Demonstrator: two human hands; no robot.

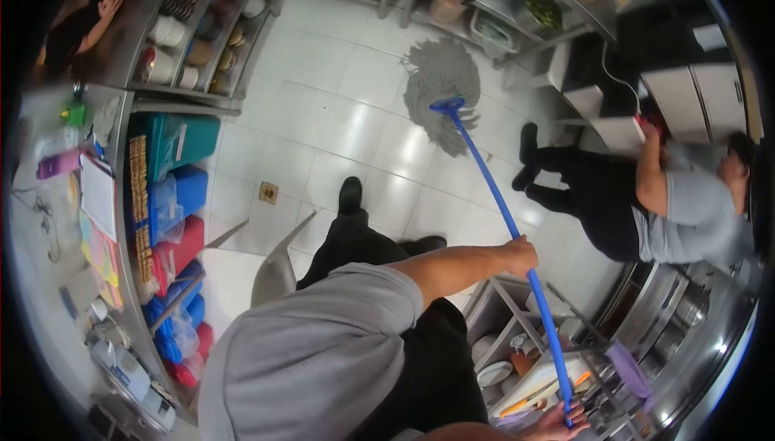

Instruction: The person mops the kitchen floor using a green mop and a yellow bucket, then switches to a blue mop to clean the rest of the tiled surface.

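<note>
Head view looks down on a white tiled floor (323,118) that fills the middle of a narrow kitchen. Along the left runs a steel tabletop (48,223) strewn with papers and small items, and under it a shelf holds stacked teal, blue and red plastic bins (173,199). Further up the left side, a rack (202,29) carries cups and containers. On the right, another person (670,207) in a grey shirt and dark trousers crouches by steel cabinets, one arm raised to a white cabinet front.

The person wearing the camera stands mid-floor in a grey shirt and dark trousers, one black shoe (349,195) forward. They hold a mop with a long blue handle (500,207) that slants from the lower right up to the grey string mop head (440,90), which lies spread on the tiles near the far shelving. One hand (521,255), which side I cannot tell for certain, has its grip closed around the handle about midway. The other hand (557,423), at the bottom edge, is wrapped around the handle's near end. A low steel rack (525,344) with bowls sits just beside the handle.
</note>
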